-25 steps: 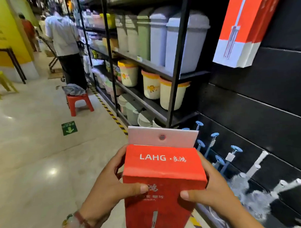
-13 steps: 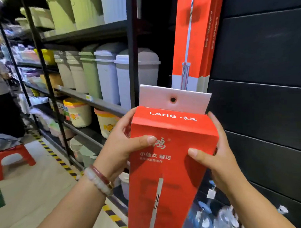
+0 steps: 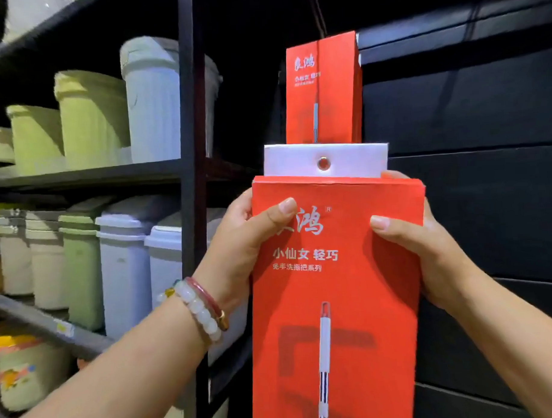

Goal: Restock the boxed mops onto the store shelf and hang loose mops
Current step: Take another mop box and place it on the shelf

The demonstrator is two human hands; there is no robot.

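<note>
I hold a tall red mop box [image 3: 334, 300] upright in front of the black slat wall [image 3: 487, 201]. Its white hang tab [image 3: 354, 159], with a round hole, points up. My left hand [image 3: 241, 244] grips the box's left edge, thumb across the front. My right hand [image 3: 426, 244] grips the right edge the same way. Another red mop box [image 3: 323, 91] hangs on the wall just above, its lower part hidden behind the white tab.
A black metal rack [image 3: 191, 149] stands to the left, its upright post close beside the held box. Its shelves carry several green, white and grey lidded bins [image 3: 123, 270]. Patterned buckets [image 3: 20, 368] sit on a lower shelf at bottom left.
Both hands have raised the red box from waist height up to the wall, and my view has tilted upward. The hanging box now sits directly above the tab.
</note>
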